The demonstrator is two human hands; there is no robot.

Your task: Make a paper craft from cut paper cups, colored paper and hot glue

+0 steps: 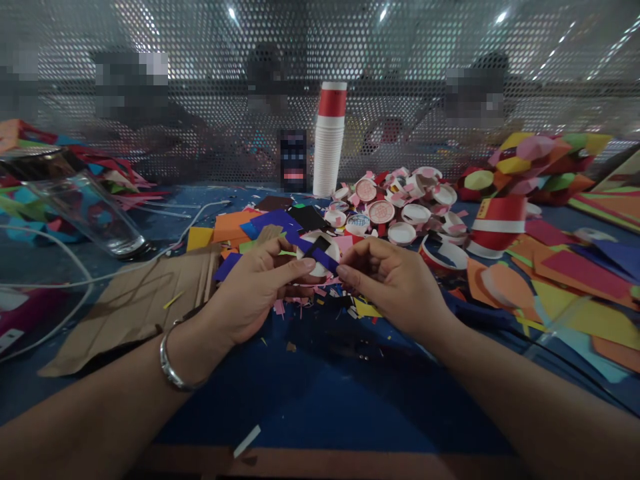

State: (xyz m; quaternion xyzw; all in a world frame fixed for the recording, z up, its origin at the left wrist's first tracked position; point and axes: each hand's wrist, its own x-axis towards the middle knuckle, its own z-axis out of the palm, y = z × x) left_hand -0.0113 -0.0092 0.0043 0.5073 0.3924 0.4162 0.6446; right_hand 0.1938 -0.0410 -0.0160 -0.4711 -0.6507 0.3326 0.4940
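In front of me my left hand (265,277) grips a small white cup bottom (332,247) between thumb and fingers. A black paper piece (317,248) and a blue paper strip (327,261) lie across its face. The thumb and fingertips of my right hand (400,280) are closed on the strip's right end, close to the rim. Fingers hide part of the cup bottom. Just behind the hands lie blue paper sheets (273,223) and a heap of cut cup bottoms (383,212) with pink tabs.
A stack of paper cups (329,157) stands at the back beside a phone (293,160). At left are a tilted glass bottle (103,207), a white cable (187,233) and cardboard (135,303). An upturned red cup (499,225), coloured paper (590,320) and a blue tool (475,311) lie right.
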